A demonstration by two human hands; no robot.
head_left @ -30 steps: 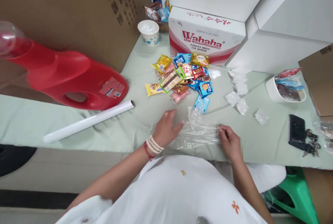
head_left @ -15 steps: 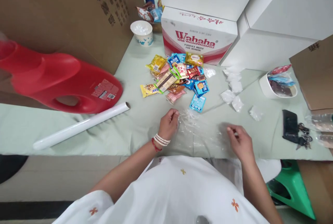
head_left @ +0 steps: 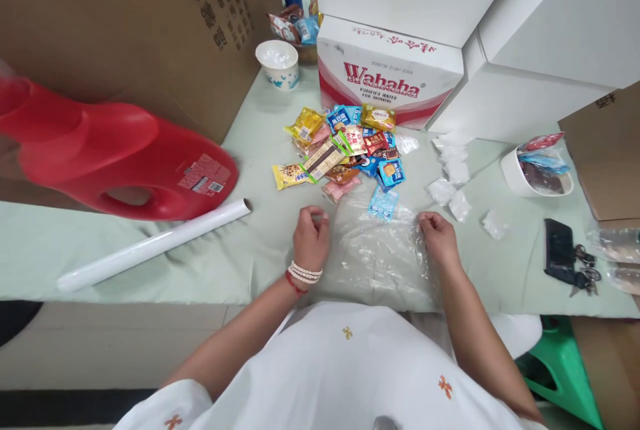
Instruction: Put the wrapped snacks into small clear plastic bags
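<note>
A clear plastic bag [head_left: 377,253] lies spread on the cloth between my hands, its far edge over a light-blue snack packet [head_left: 383,203]. My right hand [head_left: 439,237] pinches the bag's right edge between thumb and fingers. Beside its left edge rests my left hand [head_left: 311,240], fingers loosely curled with a gap at the thumb; I see nothing held in it. Just beyond the bag is a heap of wrapped snacks [head_left: 345,150] in yellow, blue, red and brown. Several small folded clear plastic pieces [head_left: 456,173] lie to the right of the heap.
At left are a red jug [head_left: 125,157] and a white tube [head_left: 155,243]. A Wahaba-style printed water carton [head_left: 390,77] and a paper cup [head_left: 278,67] stand behind. A white tub [head_left: 537,177] with packets and a black key case [head_left: 559,250] are at right.
The bag has gone from bunched and stretched between my hands to spread flatter and farther forward. My right hand has moved forward and left; my left hand has shifted slightly left, its fingers loosened.
</note>
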